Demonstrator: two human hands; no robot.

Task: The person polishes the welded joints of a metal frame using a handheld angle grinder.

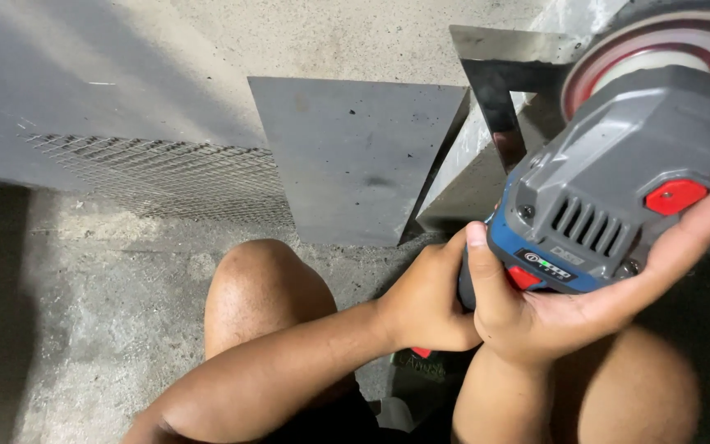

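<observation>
Both hands on grey-and-blue angle grinder (618, 181) over the concrete floor (108, 312): right hand (569, 304) cups the body, fingers spread, left hand (429, 300) closed around its rear grip, disc (659, 49) beside the bright metal angle piece (495, 90), grey steel plate (355, 156) just left

Dim, warm overhead light, deep shadow at left, near edges soft
</observation>
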